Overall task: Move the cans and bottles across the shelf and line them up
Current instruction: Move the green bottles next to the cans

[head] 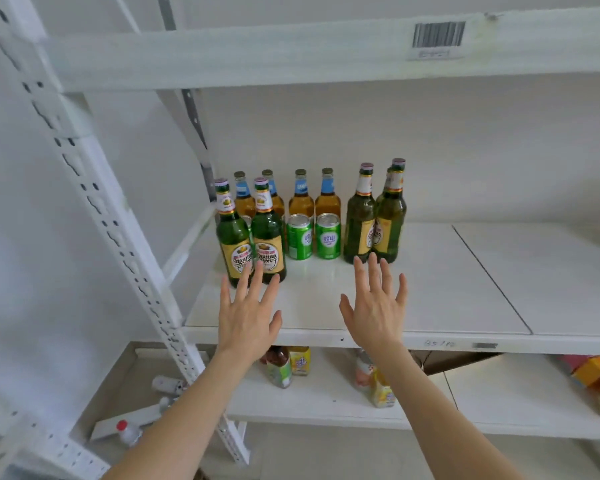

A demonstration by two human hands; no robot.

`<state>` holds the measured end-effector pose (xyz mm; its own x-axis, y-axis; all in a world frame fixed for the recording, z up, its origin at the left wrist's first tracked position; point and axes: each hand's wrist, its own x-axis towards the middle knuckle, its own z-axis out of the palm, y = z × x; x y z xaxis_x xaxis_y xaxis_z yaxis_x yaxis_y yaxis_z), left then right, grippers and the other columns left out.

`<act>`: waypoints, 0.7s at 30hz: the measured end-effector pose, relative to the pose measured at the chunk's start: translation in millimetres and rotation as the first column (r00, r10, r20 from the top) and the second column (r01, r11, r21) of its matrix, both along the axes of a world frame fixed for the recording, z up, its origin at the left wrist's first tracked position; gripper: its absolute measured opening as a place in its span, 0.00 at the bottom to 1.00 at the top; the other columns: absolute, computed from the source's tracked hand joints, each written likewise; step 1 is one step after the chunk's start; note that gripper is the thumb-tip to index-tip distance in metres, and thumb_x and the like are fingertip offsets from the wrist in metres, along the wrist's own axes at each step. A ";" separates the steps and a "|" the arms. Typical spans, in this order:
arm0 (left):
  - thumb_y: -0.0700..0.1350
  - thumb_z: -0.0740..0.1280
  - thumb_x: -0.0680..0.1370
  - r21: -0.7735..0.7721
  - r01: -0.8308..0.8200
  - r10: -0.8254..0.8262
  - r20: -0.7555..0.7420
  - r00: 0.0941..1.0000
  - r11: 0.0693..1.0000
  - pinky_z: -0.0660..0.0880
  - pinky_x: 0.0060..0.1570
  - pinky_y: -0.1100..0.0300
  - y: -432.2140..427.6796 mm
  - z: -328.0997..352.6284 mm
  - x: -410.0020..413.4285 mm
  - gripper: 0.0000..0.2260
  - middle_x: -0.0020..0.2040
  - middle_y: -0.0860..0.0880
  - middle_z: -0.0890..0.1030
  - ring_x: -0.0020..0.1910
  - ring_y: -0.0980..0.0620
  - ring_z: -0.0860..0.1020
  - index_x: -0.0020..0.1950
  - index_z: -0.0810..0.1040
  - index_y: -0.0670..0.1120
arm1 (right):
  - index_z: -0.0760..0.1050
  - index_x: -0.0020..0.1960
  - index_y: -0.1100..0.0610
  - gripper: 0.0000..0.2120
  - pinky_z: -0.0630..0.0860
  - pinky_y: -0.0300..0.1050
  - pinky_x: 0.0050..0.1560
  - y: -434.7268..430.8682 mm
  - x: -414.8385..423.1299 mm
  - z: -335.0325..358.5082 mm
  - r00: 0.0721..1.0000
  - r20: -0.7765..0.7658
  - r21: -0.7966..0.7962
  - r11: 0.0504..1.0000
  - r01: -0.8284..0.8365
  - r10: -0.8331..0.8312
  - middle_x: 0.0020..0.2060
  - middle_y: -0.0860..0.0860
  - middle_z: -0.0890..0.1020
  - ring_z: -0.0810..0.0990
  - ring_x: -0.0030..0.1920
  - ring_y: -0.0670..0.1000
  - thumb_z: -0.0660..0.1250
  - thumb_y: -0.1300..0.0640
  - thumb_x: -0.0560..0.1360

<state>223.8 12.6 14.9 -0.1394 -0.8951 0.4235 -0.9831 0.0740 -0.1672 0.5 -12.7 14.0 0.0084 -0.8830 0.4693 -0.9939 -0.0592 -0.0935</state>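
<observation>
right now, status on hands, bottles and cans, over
Left hand and right hand open, holding nothing. Bottles and cans upright, bunched at left end of shelf. Nothing seen between hands and bottles.

White wall [430, 150], white metal shelf [430, 292], perforated upright [115, 233], barcode label [437, 38]
</observation>
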 end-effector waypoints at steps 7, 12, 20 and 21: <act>0.56 0.69 0.74 0.014 -0.063 0.063 -0.013 0.998 0.998 0.58 0.71 0.32 -21.8 9.3 82.8 0.33 0.77 0.40 0.64 0.77 0.38 0.59 0.77 0.65 0.48 | 0.64 0.75 0.55 0.35 0.60 0.64 0.71 -22.3 77.0 -2.1 1.000 0.010 -0.019 1.000 -0.016 0.017 0.74 0.58 0.67 0.66 0.73 0.59 0.68 0.42 0.73; 0.61 0.64 0.76 -0.012 -0.105 0.103 -0.121 0.987 0.994 0.60 0.71 0.37 -57.5 8.6 123.9 0.33 0.76 0.40 0.65 0.76 0.40 0.62 0.77 0.64 0.45 | 0.58 0.77 0.56 0.36 0.55 0.61 0.73 -57.1 112.7 -6.2 0.993 0.094 0.047 0.996 -0.075 0.071 0.76 0.56 0.63 0.60 0.76 0.57 0.63 0.40 0.75; 0.62 0.74 0.68 0.296 0.253 0.233 -0.939 0.252 0.921 0.70 0.67 0.45 -132.9 11.1 127.4 0.42 0.75 0.49 0.68 0.71 0.47 0.69 0.77 0.59 0.53 | 0.57 0.76 0.53 0.42 0.72 0.51 0.66 -135.6 139.8 -18.8 0.573 0.814 0.208 0.876 -0.435 0.092 0.70 0.50 0.71 0.70 0.69 0.50 0.75 0.48 0.70; 0.61 0.74 0.67 0.287 0.291 0.240 -0.953 0.186 0.913 0.72 0.65 0.46 -140.3 7.5 126.4 0.40 0.73 0.49 0.71 0.69 0.47 0.72 0.75 0.62 0.53 | 0.59 0.75 0.52 0.40 0.75 0.45 0.60 -142.1 141.0 -19.6 0.508 0.859 0.211 0.856 -0.473 0.069 0.67 0.48 0.74 0.73 0.64 0.47 0.76 0.50 0.70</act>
